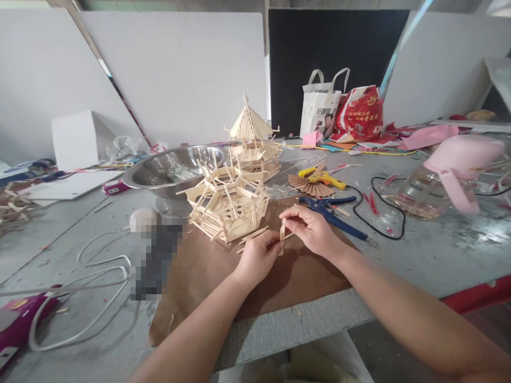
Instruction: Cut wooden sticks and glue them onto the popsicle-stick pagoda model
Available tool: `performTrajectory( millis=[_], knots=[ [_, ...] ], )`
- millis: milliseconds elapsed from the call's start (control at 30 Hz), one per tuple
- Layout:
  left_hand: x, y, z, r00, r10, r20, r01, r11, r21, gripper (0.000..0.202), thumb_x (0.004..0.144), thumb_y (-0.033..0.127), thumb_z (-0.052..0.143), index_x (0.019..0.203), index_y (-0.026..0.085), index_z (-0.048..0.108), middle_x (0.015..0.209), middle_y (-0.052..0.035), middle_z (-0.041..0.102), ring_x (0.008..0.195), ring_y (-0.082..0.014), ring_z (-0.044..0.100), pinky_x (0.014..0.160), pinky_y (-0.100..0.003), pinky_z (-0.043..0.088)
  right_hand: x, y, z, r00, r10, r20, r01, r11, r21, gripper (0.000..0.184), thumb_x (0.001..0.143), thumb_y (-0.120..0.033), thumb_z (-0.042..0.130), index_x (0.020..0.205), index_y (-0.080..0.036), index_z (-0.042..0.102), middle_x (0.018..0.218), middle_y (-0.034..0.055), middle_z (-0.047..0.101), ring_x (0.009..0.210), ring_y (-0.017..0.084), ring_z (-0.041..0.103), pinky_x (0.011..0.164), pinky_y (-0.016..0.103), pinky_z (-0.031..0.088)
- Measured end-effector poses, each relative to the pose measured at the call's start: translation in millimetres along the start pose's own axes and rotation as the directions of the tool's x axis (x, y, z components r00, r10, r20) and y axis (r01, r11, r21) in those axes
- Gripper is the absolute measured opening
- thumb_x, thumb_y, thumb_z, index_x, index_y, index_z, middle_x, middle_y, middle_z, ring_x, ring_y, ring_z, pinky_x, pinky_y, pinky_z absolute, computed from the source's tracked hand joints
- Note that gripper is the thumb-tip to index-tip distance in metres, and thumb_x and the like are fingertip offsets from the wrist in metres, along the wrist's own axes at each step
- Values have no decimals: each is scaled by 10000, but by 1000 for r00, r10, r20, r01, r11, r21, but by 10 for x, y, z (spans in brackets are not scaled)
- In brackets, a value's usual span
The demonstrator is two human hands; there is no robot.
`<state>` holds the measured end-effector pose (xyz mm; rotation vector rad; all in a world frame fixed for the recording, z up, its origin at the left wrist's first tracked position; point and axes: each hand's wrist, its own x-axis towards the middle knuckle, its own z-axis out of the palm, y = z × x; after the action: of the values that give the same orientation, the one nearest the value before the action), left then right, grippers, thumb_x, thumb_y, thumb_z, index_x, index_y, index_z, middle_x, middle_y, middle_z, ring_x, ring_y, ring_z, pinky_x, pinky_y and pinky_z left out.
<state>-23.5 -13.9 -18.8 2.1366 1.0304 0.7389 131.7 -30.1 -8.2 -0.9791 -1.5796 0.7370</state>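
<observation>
My left hand (pixel 257 256) and my right hand (pixel 313 230) meet over a brown paper sheet (pixel 279 282), both pinching a small piece of thin wooden sticks (pixel 282 235) held upright between their fingertips. Just beyond them stands a flat tiered model of wooden sticks (pixel 227 202). A second stick model with a pointed roof (pixel 252 141) stands behind it. A few loose sticks (pixel 253 235) lie on the paper beside my left hand.
A steel bowl (pixel 170 170) sits at the back left. Blue-handled pliers (pixel 331 211), a yellow glue gun (pixel 321 177) with a black cable and a folded paper fan (pixel 311 186) lie to the right. A clear jug with pink lid (pixel 443 183), bags (pixel 343 111) and white cables (pixel 91 287) surround.
</observation>
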Motion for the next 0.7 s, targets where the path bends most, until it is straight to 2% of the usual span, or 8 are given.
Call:
performTrajectory(
  millis=[267,533,633,700],
  knots=[
    [2,12,-28,997,24,72,-26,999,32,204,766,247,423,640,156,555,564,30,533,539,-74,450,539,-175,351,-14,-26,-14,997,-62,41,66,994,-84,148,775,-249,471,900,-209,539,798,14,540,721,108,545,667,250,469],
    [5,6,-40,995,42,87,-45,998,42,191,771,227,420,708,159,587,585,31,543,547,-71,464,544,-167,348,-24,-39,10,994,-74,79,83,989,-122,171,786,-231,448,934,-205,531,806,18,548,733,107,538,675,248,461],
    [11,15,-40,996,41,84,-44,998,42,190,773,223,419,692,161,578,586,31,541,553,-73,467,544,-167,347,1,-28,-75,992,-84,91,100,979,-178,280,786,-252,447,1060,-207,477,874,34,562,788,119,546,721,270,456],
    [12,15,-36,997,41,70,-44,998,49,195,776,228,417,679,162,573,584,31,540,558,-76,468,542,-166,344,42,-20,-224,995,-75,67,92,949,-302,404,770,-287,467,1160,-206,402,977,58,556,871,141,538,783,305,436]
  ],
)
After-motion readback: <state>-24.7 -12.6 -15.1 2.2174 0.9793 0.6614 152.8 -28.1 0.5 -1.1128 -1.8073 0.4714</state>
